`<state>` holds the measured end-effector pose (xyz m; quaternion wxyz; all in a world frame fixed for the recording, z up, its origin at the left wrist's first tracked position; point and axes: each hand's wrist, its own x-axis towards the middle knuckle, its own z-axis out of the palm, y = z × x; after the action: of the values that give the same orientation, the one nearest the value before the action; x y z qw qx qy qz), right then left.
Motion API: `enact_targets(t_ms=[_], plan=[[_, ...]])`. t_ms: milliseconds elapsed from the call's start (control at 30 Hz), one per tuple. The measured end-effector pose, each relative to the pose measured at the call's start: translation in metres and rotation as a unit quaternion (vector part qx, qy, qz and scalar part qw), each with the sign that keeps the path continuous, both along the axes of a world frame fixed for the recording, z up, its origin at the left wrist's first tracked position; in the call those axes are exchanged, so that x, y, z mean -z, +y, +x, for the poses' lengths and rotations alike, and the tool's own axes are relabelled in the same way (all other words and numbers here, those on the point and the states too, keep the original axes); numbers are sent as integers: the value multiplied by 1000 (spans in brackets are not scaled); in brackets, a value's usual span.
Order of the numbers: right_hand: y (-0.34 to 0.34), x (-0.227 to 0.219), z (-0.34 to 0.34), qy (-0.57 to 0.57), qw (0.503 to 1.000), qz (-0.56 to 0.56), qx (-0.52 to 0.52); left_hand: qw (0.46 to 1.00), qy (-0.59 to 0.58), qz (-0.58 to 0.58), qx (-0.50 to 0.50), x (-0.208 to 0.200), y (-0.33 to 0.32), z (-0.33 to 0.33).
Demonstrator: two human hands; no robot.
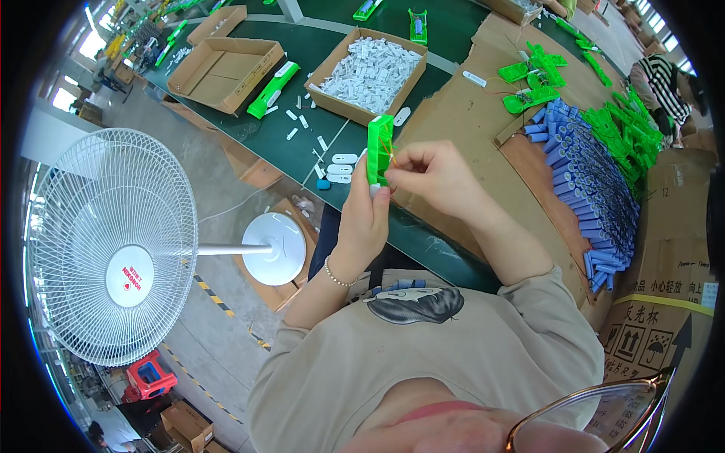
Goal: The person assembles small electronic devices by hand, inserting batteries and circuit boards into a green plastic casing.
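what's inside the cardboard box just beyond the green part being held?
The cardboard box is filled with a heap of small white plastic pieces. The box bottom and anything beneath the heap are covered.

My only view comes from a head-worn fisheye, looking steeply down and close over the wearer's chest, glasses rim (596, 408) and raised hands. It faces a green workbench (249, 128), with a white floor fan (113, 245) at left. The rim bends, perhaps blurring the far edges.
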<state>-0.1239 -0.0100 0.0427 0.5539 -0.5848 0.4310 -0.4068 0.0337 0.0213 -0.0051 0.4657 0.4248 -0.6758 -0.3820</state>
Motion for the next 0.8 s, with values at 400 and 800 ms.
enact_targets(t_ms=[400, 800], plan=[[39, 17, 20, 217, 956, -185, 63, 968, 213, 114, 74, 22, -4, 1], [53, 17, -18, 272, 935, -216, 66, 968, 184, 95, 140, 27, -5, -17]])
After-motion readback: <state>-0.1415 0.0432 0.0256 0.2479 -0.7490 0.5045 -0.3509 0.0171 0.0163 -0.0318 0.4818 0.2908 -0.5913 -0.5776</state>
